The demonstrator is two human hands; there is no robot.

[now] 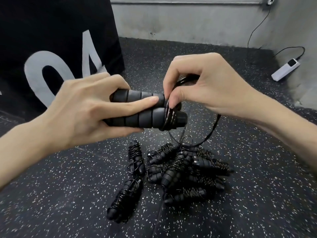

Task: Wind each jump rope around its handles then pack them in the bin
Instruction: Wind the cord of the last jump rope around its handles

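Item, frame centre: our left hand [82, 109] grips paired ribbed black foam handles [145, 110]; right hand [202, 86] pinching thin black cord [212, 127] should lay tight adjacent coils

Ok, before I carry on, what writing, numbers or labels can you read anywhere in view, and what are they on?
"O" and part of a second pale letter, cut off and unclear: on the big black fabric panel at upper left.
White oblong device by the grey wall: dark screen, nothing readable.
Black ribbed foam jump rope handles: no marking visible.
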